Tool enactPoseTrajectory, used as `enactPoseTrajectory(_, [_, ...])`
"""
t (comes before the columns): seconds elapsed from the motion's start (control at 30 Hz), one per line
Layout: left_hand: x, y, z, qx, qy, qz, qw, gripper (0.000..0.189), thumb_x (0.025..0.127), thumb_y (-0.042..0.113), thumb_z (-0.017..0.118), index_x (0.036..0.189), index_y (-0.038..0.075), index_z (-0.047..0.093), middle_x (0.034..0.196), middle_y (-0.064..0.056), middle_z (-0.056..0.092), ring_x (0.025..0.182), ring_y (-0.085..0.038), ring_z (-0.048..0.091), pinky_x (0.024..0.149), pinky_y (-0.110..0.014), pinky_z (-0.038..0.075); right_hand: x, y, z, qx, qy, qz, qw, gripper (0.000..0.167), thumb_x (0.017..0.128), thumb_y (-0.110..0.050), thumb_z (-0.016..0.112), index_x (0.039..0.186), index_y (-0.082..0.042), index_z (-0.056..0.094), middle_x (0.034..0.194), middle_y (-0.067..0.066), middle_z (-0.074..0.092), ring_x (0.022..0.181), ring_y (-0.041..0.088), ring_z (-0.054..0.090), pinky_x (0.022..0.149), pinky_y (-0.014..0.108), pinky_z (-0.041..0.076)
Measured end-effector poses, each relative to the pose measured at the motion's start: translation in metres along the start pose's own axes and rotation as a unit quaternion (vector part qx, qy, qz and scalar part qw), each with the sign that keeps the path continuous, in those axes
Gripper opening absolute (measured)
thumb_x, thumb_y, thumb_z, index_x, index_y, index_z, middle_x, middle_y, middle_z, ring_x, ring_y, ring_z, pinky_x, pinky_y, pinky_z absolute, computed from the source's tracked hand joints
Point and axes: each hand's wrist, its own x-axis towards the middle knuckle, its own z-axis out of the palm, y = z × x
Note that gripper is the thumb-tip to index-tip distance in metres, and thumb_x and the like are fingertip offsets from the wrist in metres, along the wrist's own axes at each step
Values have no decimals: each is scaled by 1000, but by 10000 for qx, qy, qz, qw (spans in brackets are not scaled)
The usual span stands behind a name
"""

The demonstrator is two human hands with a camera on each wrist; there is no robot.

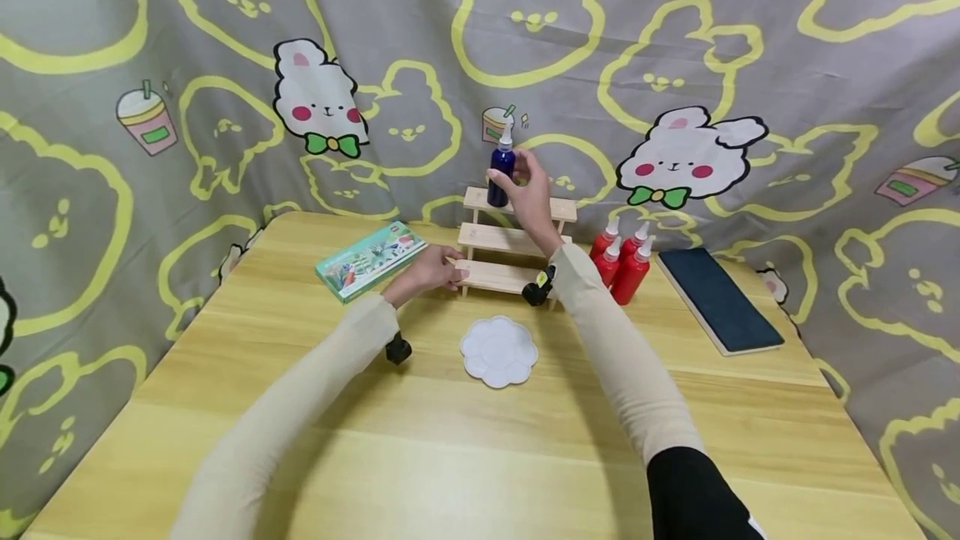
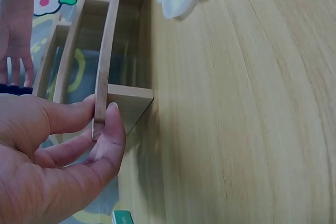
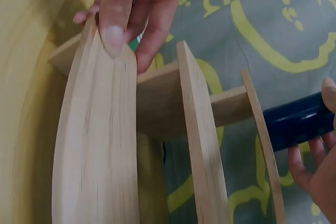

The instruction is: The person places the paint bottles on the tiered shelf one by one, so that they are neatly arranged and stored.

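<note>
A small wooden three-tier shelf stand (image 1: 498, 237) is on the table toward the back. My left hand (image 1: 429, 270) pinches the left end of its lowest step, thumb on one face and fingers on the other, as the left wrist view (image 2: 63, 156) shows close up. On the top step, toward its left, stands a dark blue squeeze bottle (image 1: 498, 183) with a white nozzle, upright. My right hand (image 1: 531, 197) holds this bottle from the right between thumb and fingers. In the right wrist view, the blue bottle (image 3: 299, 120) has its base against the top board.
Several red squeeze bottles (image 1: 631, 277) stand just right of the stand. In front of it lies a white flower-shaped palette (image 1: 498, 352). A teal illustrated box (image 1: 371, 260) lies at left, a dark-covered flat pad (image 1: 718, 300) at right. Patterned cloth (image 1: 420, 15) hangs behind the table (image 1: 450, 473).
</note>
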Motion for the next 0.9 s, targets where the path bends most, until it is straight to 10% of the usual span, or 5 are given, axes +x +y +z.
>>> enactPoseTrajectory(0.27, [0, -4, -2, 10, 202, 106, 9997, 42, 107, 5, 56, 146, -9, 52, 116, -28, 67, 95, -31, 72, 91, -38, 64, 5, 4, -1, -167, -124, -135, 9997, 43, 95, -17, 81, 129, -1, 60, 120, 17, 67, 104, 24, 62, 103, 41, 54])
enactPoseTrajectory(0.57, [9, -6, -7, -2272, 1171, -330, 9662, 42, 112, 7, 43, 151, -9, 45, 138, -29, 57, 117, -35, 66, 109, -42, 56, -4, 7, -1, -481, -143, 14, 9987, 47, 95, -20, 81, 133, -3, 60, 120, 16, 67, 105, 26, 62, 101, 37, 54])
enactPoseTrajectory(0.7, [17, 7, -11, -2233, 788, -316, 9711, 47, 112, 15, 49, 152, -8, 42, 136, -25, 57, 119, -40, 64, 110, -46, 55, -4, 5, 0, -426, -154, -33, 9990, 47, 94, -19, 81, 133, -2, 60, 119, 18, 67, 104, 27, 63, 101, 39, 55])
enactPoseTrajectory(0.9, [33, 21, -9, -1755, 468, -77, 9833, 59, 104, 14, 65, 152, -9, 39, 98, -16, 68, 75, -21, 66, 87, -44, 64, -1, 3, 0, -403, -108, -39, 9991, 47, 95, -19, 81, 133, -1, 60, 120, 19, 68, 104, 29, 63, 103, 43, 54])
